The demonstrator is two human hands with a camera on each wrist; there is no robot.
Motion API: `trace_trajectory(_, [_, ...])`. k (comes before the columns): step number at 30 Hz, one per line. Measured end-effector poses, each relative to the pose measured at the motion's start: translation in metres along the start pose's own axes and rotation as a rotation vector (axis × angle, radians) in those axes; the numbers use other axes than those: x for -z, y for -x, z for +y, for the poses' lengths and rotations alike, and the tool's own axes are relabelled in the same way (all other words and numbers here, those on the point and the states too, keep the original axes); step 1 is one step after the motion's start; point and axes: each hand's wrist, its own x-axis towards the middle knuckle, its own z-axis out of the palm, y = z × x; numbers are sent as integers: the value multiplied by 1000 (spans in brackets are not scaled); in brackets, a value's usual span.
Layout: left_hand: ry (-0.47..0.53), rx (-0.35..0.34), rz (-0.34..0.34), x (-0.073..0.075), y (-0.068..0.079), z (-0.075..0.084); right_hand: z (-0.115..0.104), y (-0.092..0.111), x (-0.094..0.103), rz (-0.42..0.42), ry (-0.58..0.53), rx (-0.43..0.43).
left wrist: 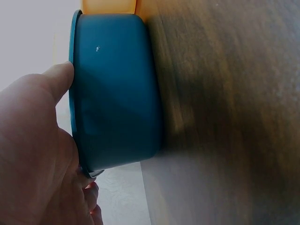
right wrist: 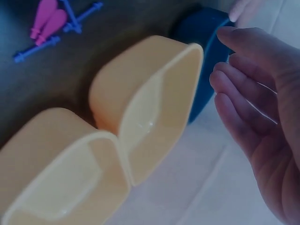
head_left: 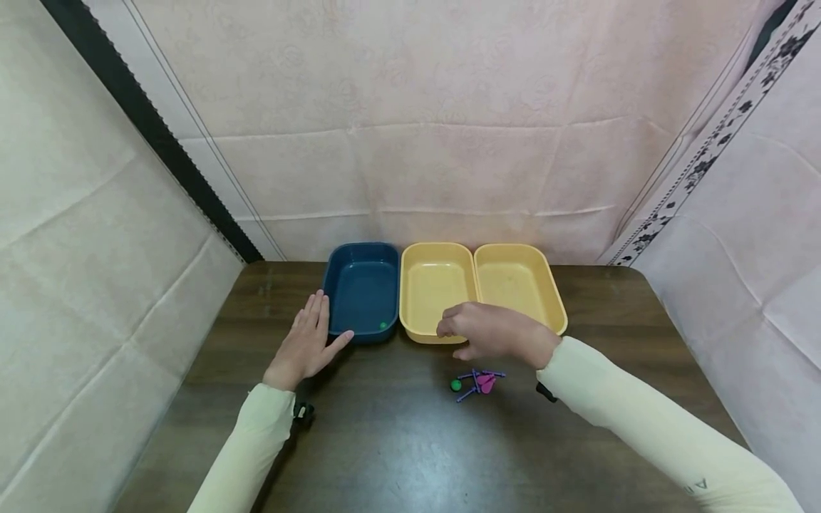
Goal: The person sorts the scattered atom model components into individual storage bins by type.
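My left hand (head_left: 308,345) rests at the left front corner of the blue bin (head_left: 346,249), fingers straight and thumb touching the rim. In the left wrist view the thumb lies against the rim of the blue bin (left wrist: 117,89). A small green piece (head_left: 383,325) lies inside that bin. Over the front edge of the middle yellow bin (head_left: 410,285) hovers my right hand (head_left: 490,329), its fingers loosely bent with nothing between them. On the table just below it lie a green ball (head_left: 456,385), several blue-purple sticks (head_left: 467,395) and pink paddle-shaped pieces (head_left: 486,383).
A second yellow bin (head_left: 551,292) stands at the right end of the row, against the middle one. The bins line the far edge of the dark wooden table (head_left: 398,456). Pale cloth (head_left: 449,171) hangs behind and on both sides.
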Motion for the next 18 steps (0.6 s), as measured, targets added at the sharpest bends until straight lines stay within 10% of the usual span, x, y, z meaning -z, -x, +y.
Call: trace_trajectory(18, [20,10,-35,-1,-2,-1,8,6,-53,-36,-43,34])
